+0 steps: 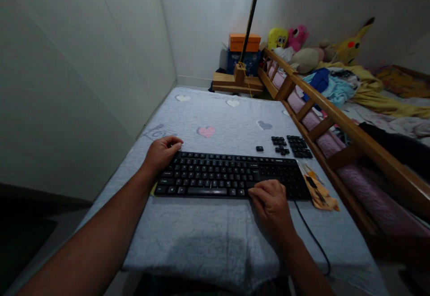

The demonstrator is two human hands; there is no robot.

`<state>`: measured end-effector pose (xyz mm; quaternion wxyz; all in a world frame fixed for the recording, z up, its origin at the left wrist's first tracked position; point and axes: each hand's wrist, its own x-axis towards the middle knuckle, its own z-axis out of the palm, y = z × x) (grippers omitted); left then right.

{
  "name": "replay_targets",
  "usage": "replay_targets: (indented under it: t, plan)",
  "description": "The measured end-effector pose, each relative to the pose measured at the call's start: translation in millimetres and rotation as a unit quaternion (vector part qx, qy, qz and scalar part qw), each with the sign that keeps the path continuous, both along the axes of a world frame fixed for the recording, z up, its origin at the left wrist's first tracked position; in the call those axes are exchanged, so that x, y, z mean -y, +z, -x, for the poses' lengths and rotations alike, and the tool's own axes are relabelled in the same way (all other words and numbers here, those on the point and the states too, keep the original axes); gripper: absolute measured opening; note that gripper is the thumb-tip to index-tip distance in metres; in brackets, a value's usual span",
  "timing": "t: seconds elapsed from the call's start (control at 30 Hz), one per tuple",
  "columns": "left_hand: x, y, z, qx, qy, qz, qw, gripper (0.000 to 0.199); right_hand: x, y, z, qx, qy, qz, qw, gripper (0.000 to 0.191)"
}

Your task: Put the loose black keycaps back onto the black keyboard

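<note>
A black keyboard (208, 175) lies across a cloth-covered table. Its main block still carries keycaps, while the number pad on the right shows bare sockets. My left hand (163, 152) is closed on the keyboard's far left corner, thumb and fingers bent at the edge. Over the near right end of the main block, my right hand (268, 197) has its fingertips pinched together at a corner keycap, which they mostly hide. Behind the number pad, loose black keycaps (298, 146) lie in groups, with a single keycap (260, 148) apart to their left.
A yellow-orange cloth (322, 199) with a small dark tool (317, 188) on it lies right of the keyboard. The cable (312, 233) runs toward the near right. A wooden bed rail (312, 94) borders the table's right side; a wall (83, 63) stands left.
</note>
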<state>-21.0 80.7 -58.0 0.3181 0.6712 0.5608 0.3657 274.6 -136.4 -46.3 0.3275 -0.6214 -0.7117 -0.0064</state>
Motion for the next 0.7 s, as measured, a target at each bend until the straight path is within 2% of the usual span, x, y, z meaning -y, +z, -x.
replay_targets:
  t: [0.1, 0.2, 0.3, 0.37, 0.43, 0.57, 0.7]
  plan:
    - [-1, -1.0, 1, -0.004, 0.001, -0.001, 1.000, 0.028, 0, 10.9, -8, -0.024, -0.018, -0.022, 0.999, 0.014]
    - [-1, -1.3, 1, -0.003, 0.001, 0.004, 1.000, 0.029, -8, 30.8, -25, -0.036, -0.045, -0.036, 0.998, 0.013]
    - [0, -1.3, 1, 0.010, 0.000, 0.015, 1.000, 0.030, -30, 50.4, -48, 0.002, -0.073, -0.026, 0.997, 0.013]
    - [0, -0.9, 0, 0.020, -0.001, 0.019, 1.000, 0.031, -50, 56.9, -61, 0.038, -0.081, 0.017, 0.996, 0.015]
    - [0, 0.0, 0, 0.025, 0.000, 0.021, 0.999, 0.032, -73, 56.6, -71, 0.081, -0.088, 0.073, 0.990, 0.014]
    - [1, 2.0, -1, 0.021, 0.008, 0.025, 0.999, 0.030, -115, 45.4, -81, 0.146, -0.109, 0.173, 0.968, 0.020]
    - [1, 2.0, -1, 0.023, 0.004, 0.018, 1.000, 0.029, -141, 35.7, -86, 0.173, -0.115, 0.228, 0.951, 0.023]
